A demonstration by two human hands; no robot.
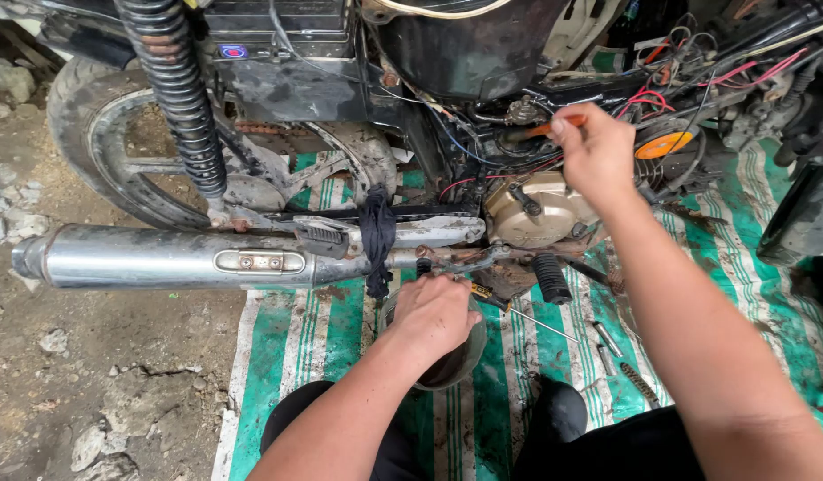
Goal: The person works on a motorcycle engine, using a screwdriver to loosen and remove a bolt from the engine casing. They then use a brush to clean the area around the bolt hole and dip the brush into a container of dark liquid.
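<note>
Left hand, nearest the viewer, curls palm-down over the rim of a round container standing on the green-striped mat below the engine; the fingers grip the rim. A screwdriver lies just beside it, with loose bolts nearby on the mat. Right hand reaches forward, arm extended, fingers closed around an orange-handled tool directed into the engine bay among exposed red and blue wiring. Disassembly appears well advanced: side covers are off and wiring hangs loose, while the crankcase cover, chrome exhaust, footpeg and rear shock spring remain fitted. A dark rag is tied around the frame rail.
</note>
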